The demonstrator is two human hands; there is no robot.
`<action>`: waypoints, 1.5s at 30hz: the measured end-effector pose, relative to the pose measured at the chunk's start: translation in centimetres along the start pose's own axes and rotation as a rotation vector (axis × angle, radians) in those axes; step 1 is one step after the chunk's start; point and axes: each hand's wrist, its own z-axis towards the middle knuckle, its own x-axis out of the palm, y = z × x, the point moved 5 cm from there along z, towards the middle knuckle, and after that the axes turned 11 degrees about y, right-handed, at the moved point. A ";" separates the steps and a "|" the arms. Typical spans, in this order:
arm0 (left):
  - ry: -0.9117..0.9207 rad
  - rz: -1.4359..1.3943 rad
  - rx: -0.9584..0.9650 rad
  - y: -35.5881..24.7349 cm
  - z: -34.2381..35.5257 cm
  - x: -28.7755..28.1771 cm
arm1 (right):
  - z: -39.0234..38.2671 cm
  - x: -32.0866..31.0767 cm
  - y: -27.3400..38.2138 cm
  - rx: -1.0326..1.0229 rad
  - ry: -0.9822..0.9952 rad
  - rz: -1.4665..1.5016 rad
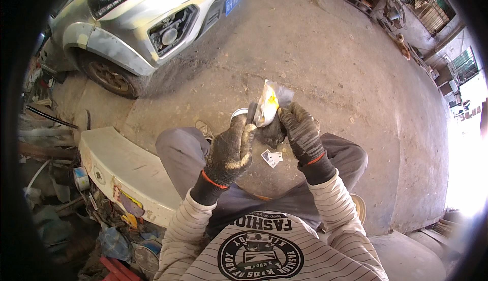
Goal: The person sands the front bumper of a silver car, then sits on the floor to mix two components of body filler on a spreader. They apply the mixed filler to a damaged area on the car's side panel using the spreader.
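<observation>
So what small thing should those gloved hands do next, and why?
Perhaps gently work the yellow patch into the pale material around it: the yellow sits as one bright, unblended spot, and the left hand and right hand are both close by.

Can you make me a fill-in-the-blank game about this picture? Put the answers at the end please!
1. The left hand and the right hand both wear dark ____.
2. The bright smear on the pale scrap between the hands is coloured ____.
3. The playing cards on the floor are mostly ____.
4. A car stands in the picture's upper ____ corner.

Missing words: gloves; yellow; white; left.
</observation>
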 end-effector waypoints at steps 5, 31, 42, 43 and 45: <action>-0.079 0.249 0.002 1.4 -2.2 -1.0 | 0.5 -2.7 1.2 -0.165 -0.182 0.417; -0.209 -0.112 -0.154 2.5 -0.5 0.7 | -2.0 1.1 8.6 -0.574 0.086 -1.080; -0.195 0.169 -0.084 3.2 -0.8 -0.6 | 0.7 -3.6 6.5 -0.328 0.270 -0.439; -0.201 0.146 -0.107 3.5 -0.9 -0.7 | 0.7 -3.7 6.3 -0.330 0.264 -0.499; -0.200 0.082 -0.175 4.0 -1.0 -0.8 | 0.4 -4.0 6.5 -0.434 0.205 -0.719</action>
